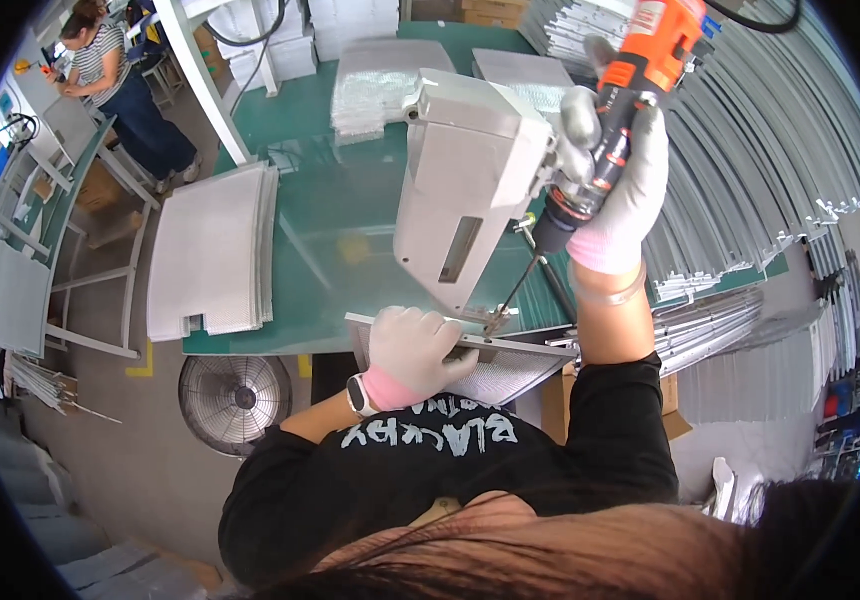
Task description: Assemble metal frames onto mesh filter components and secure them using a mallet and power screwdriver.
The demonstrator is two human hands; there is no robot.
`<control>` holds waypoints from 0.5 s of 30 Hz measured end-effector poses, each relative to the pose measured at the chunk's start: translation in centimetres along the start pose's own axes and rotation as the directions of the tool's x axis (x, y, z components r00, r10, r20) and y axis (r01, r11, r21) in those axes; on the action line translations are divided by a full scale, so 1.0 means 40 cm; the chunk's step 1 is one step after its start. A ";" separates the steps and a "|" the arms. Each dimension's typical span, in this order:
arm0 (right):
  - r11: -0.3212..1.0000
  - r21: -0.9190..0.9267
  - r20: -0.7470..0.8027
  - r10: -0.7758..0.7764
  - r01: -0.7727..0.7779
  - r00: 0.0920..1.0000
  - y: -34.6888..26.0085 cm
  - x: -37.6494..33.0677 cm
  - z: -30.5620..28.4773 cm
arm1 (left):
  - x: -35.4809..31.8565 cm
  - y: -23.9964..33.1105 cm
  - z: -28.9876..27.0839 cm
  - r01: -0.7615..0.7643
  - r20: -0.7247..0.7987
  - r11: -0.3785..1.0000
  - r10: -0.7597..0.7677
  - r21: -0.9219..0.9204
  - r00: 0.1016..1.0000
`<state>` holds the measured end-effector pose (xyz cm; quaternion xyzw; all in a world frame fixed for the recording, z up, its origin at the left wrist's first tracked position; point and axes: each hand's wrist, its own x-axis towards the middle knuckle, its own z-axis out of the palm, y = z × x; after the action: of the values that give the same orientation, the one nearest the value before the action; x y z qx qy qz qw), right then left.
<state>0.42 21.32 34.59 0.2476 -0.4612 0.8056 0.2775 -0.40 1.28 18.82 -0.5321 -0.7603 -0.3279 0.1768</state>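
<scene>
Two grips: L fingers (428, 326) on panel (510, 373) nr table edge (310, 337), R fingers (582, 118) on driver (652, 52).

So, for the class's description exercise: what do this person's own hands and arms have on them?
The left hand and right hand wear whitish gloves with pink cuffs. There is a white-banded watch on the left, a thin pale bangle on the right, and black sleeves above.

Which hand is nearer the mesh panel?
Left: the left hand is on the mesh panel; the right hand is clear of it, farther forward and right, around the orange driver.
</scene>
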 end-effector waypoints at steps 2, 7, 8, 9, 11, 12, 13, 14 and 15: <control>0.999 0.044 0.002 -0.014 0.014 1.000 0.007 -0.027 -0.006 | -0.006 0.009 -0.011 -0.025 0.009 0.998 0.024 0.062 1.000; 1.000 0.021 -0.055 -0.013 0.014 0.998 0.028 -0.066 0.001 | -0.007 0.032 -0.011 -0.005 0.003 1.000 0.005 0.023 1.000; 1.000 0.024 -0.055 -0.015 0.016 0.998 0.031 -0.067 0.001 | -0.008 0.035 -0.013 0.011 0.010 0.999 -0.012 0.033 1.000; 0.999 0.025 -0.054 -0.018 0.019 0.998 0.029 -0.068 0.000 | -0.009 0.037 -0.013 0.012 0.012 0.999 -0.013 0.035 1.000; 0.999 0.036 -0.047 -0.004 0.006 0.999 0.027 -0.072 -0.003 | -0.012 0.036 -0.013 -0.028 0.022 0.999 0.028 0.044 0.999; 0.999 0.046 -0.039 0.011 -0.009 0.999 0.028 -0.073 -0.004 | -0.017 0.036 -0.013 -0.026 0.022 0.999 0.025 0.048 0.999; 0.999 0.049 -0.038 0.012 -0.010 0.999 0.030 -0.075 -0.002 | -0.024 0.036 -0.012 -0.015 0.053 0.998 0.012 0.066 0.999; 1.000 0.011 -0.010 0.028 -0.028 1.000 0.033 -0.078 0.003 | -0.028 0.036 -0.010 -0.005 0.083 0.996 -0.002 0.084 0.997; 0.999 -0.032 0.015 0.042 -0.042 0.999 0.035 -0.082 0.010 | -0.029 0.032 -0.007 -0.006 0.083 0.996 -0.001 0.084 0.997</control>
<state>1.92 19.67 31.78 0.2398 -0.4811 0.8019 0.2608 1.20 0.58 18.71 -0.5382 -0.7794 -0.2733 0.1677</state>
